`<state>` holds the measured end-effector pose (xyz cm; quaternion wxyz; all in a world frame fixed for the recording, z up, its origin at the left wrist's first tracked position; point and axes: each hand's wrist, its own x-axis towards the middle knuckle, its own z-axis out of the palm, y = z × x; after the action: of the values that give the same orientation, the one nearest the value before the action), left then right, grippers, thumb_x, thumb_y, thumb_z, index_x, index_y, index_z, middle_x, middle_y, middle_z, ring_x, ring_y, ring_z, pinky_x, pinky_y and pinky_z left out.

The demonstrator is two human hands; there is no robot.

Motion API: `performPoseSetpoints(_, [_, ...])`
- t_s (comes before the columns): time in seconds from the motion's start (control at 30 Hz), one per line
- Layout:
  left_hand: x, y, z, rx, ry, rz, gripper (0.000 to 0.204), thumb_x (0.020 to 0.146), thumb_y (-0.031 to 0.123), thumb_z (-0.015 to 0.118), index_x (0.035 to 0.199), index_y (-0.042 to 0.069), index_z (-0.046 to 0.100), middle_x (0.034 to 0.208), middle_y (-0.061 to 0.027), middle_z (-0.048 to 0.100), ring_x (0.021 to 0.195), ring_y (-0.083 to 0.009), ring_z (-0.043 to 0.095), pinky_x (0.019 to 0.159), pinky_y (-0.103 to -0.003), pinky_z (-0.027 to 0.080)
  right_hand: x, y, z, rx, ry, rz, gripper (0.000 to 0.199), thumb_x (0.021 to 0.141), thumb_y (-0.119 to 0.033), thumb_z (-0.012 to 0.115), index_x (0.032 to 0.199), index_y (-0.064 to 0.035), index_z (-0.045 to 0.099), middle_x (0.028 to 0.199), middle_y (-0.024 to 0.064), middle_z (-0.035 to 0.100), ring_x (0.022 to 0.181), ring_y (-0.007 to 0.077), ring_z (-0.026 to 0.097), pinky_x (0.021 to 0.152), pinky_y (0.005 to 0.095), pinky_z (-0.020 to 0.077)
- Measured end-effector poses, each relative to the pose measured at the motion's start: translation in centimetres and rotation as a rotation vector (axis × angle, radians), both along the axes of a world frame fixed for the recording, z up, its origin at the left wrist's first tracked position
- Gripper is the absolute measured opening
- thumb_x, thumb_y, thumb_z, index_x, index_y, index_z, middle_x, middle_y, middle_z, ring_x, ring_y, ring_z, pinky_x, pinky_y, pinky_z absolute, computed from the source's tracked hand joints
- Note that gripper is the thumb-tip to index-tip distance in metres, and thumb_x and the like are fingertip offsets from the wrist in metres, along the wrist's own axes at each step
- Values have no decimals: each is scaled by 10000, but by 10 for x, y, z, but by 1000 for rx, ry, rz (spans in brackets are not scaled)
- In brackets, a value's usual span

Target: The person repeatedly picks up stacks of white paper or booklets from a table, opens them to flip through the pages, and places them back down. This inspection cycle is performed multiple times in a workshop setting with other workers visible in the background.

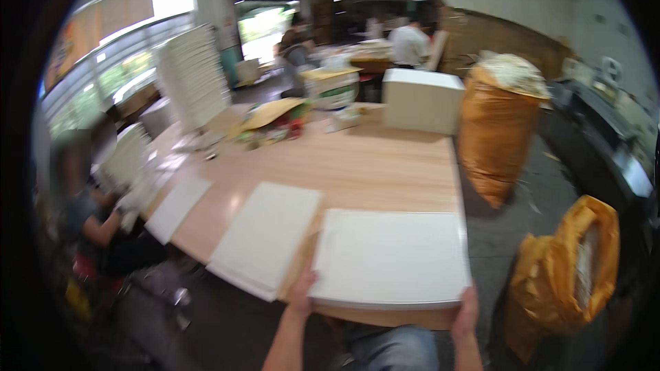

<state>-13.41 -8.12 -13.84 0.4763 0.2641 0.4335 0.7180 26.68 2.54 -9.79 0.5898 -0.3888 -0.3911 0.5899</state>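
A stack of white rectangular sheets (pixel 390 255) lies at the front right of the wooden table, with its near edge close to the table's front edge. My left hand (pixel 303 291) grips the stack's near left corner, and my right hand (pixel 467 308) holds the near right corner. Both hands have their fingers partly hidden by the stack's sides. Just left of it is a second, thinner white stack (pixel 267 237), which slightly overhangs the table edge. Farther left lies another white sheet (pixel 180 207).
A seated person (pixel 96 213) works at the table's left side. Tall white stacks (pixel 192 75), a yellow sheet (pixel 275 113), a bucket (pixel 331 89) and a white block of stacked sheets (pixel 423 102) line the table's far side. Orange sacks (pixel 498 137) stand on the floor at right. Other people are farther back.
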Motion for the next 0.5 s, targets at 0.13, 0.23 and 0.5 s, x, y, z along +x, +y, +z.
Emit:
performPoseSetpoints(0.13, [12, 9, 19, -39, -5, 7, 670, 1085, 244, 560, 1663, 1, 325, 1652, -111, 428, 1494, -201, 410, 1228, -321, 307, -4, -2, -8, 40, 6, -14, 539, 1097, -284, 421, 1531, 27, 494, 1478, 148, 575, 1366, 267, 526, 1175, 408, 378])
performPoseSetpoints(0.23, [17, -4, 50, -13, -44, -47, 679, 1088, 215, 531, 1682, 9, 274, 1666, -117, 416, 1497, -194, 414, 1218, -318, 319, -2, 5, -13, 50, 81, 35, 553, 1101, -276, 424, 1549, 45, 468, 1485, 163, 569, 1364, 270, 532, 1163, 392, 390])
performPoseSetpoints(0.5, [16, -4, 42, -35, -30, -58, 704, 1083, 232, 555, 1693, 36, 261, 1677, -119, 402, 1511, -200, 398, 1221, -320, 318, 4, 9, -21, 54, 89, 83, 541, 1086, -367, 475, 1483, -4, 531, 1427, 124, 598, 1321, 273, 552, 1131, 421, 417])
